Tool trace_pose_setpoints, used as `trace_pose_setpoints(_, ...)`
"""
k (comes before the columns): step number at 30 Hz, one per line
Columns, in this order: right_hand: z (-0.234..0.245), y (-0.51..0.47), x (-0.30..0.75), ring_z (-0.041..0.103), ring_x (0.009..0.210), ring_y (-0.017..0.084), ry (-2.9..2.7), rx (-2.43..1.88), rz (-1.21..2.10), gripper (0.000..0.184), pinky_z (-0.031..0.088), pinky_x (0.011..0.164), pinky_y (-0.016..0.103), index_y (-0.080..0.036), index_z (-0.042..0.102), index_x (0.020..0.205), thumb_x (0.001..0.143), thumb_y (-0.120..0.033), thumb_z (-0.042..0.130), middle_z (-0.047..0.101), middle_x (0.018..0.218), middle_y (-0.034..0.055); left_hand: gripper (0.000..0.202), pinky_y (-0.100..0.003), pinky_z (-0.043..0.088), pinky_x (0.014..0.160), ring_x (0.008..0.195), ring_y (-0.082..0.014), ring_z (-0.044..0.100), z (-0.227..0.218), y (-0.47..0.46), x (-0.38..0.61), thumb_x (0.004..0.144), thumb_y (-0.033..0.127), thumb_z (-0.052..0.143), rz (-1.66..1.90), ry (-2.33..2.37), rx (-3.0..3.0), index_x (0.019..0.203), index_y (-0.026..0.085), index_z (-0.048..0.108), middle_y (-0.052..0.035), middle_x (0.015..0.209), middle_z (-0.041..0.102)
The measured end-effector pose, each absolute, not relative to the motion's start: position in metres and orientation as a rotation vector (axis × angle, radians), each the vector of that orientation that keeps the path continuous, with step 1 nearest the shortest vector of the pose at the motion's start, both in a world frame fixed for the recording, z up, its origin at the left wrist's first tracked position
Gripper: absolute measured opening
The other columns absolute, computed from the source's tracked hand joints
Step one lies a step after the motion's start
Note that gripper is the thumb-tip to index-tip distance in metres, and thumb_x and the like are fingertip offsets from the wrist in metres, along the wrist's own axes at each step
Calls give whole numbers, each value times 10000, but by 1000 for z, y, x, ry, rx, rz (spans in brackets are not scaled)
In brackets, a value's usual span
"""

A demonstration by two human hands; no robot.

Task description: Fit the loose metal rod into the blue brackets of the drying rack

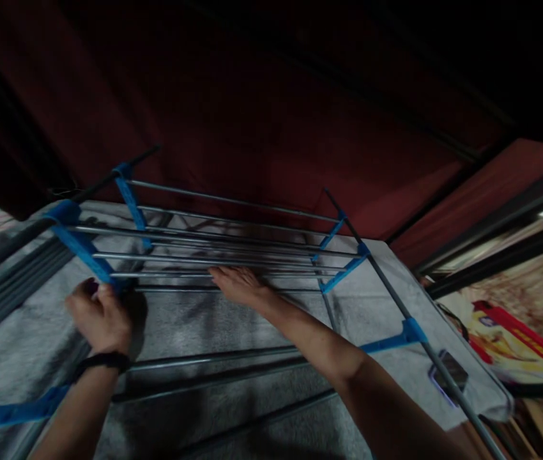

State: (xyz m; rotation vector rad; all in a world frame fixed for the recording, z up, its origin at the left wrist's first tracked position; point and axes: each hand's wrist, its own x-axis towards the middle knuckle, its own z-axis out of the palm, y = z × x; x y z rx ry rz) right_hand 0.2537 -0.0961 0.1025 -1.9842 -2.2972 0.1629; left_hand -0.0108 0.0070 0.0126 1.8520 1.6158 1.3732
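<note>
A rack of thin grey metal tubes joined by blue plastic brackets lies across a grey cloth. Toward the left, my left hand, with a dark band at the wrist, is closed at the lower end of the near left bracket. Something small and purple shows by its fingers, too little to name. My right hand reaches into the middle of the rack. Its fingers are closed over a lower metal tube; the fingertips are partly hidden.
Grey cloth covers the surface beneath the rack. Loose grey tubes lie at the left. A phone rests on the right side. Beyond stands a dark red panel; a red and yellow box is at far right.
</note>
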Motion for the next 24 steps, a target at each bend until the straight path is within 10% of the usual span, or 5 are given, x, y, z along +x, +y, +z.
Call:
trace_pose_setpoints(7,90,-103,266,706,1043,210,-2281,-1969,103,330,546,880,332,-254,617,1326,1045,-179,461,738,1255,59,539,-563,366,1175,1314,-370,531,47,2,20,1038,446,356,1014,1108,2808,1385,102,583,-222,1340,623)
trace_pose_setpoints(15,86,-125,272,654,1158,222,-2116,-1876,-14,439,507,1025,385,-247,539,1468,1049,-184,421,693,1345,69,606,-456,399,873,1000,-334,625,53,30,26,1066,442,226,578,922,3036,1316,130,681,-149,1021,730)
trace_pose_setpoints(24,28,-253,349,584,1146,262,-690,-1935,-293,272,467,1067,462,-229,596,1116,873,-234,476,639,1127,93,619,-440,347,813,968,-339,609,54,31,28,1065,435,208,616,912,3081,1275,134,706,-156,1021,730)
